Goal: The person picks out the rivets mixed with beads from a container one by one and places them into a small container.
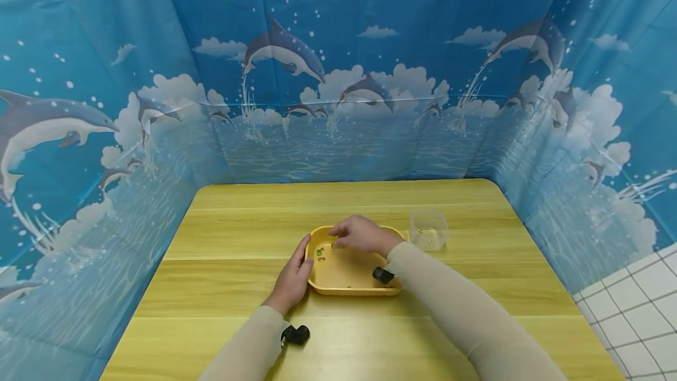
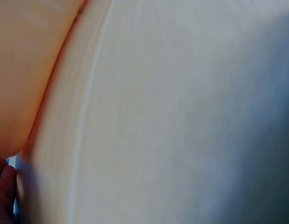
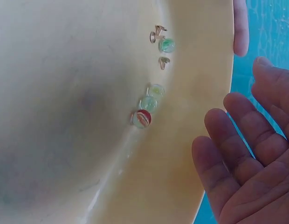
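Note:
A yellow plastic tray [image 1: 351, 275] stands on the table. My left hand [image 1: 291, 280] rests against its left side with its fingers straight; in the left wrist view only some fingers [image 2: 4, 191] show, by the tray's edge. Over the tray's far part is my right hand [image 1: 362, 234], its fingers loosely bent with nothing seen in them. The right wrist view shows a green marble [image 3: 167, 45], a red-and-white marble [image 3: 141, 119] and two pale marbles [image 3: 149, 104] along the tray's inner edge. Small brass-coloured pin-like pieces [image 3: 164, 63] lie near the green marble.
A clear plastic box [image 1: 429, 231] with a few small pieces inside stands right of the tray. The wooden table [image 1: 233, 240] is bordered by a dolphin-print curtain [image 1: 338, 134]. White tiles [image 1: 634, 310] show at the lower right.

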Motion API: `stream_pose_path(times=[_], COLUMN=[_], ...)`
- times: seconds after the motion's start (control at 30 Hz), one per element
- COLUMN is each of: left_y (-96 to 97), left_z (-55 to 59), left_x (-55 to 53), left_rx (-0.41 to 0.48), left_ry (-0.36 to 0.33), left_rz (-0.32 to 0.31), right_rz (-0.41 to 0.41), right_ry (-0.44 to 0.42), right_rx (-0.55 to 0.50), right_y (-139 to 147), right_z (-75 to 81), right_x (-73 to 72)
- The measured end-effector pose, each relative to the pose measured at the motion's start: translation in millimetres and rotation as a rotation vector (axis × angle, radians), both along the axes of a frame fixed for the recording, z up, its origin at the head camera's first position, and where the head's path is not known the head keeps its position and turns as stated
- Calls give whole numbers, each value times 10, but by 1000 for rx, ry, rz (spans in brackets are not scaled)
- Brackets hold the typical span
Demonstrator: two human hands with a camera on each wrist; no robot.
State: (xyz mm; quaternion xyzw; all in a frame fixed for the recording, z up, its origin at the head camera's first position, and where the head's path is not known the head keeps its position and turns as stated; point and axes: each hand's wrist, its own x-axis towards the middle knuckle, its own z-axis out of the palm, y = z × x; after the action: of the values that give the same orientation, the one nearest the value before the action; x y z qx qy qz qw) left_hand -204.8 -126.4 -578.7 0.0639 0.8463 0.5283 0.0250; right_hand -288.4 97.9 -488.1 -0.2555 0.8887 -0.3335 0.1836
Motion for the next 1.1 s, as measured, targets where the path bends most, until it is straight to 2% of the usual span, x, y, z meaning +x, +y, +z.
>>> stream_pose_path(times=[0.4, 0.67, 1.1], left_y=[-5, 3, 4], left_z=[-8, 5, -4], left_x=[0, 8, 5], left_rx=[-6, -9, -17], left_ry=[-4, 1, 3], left_rz=[3, 6, 10], right_rz=[33, 79, 105], right_ry=[44, 25, -14], right_rx=[69, 72, 69], right_y=[-131, -175, -203], right_z=[-54, -86, -177], right_x=[7, 10, -6])
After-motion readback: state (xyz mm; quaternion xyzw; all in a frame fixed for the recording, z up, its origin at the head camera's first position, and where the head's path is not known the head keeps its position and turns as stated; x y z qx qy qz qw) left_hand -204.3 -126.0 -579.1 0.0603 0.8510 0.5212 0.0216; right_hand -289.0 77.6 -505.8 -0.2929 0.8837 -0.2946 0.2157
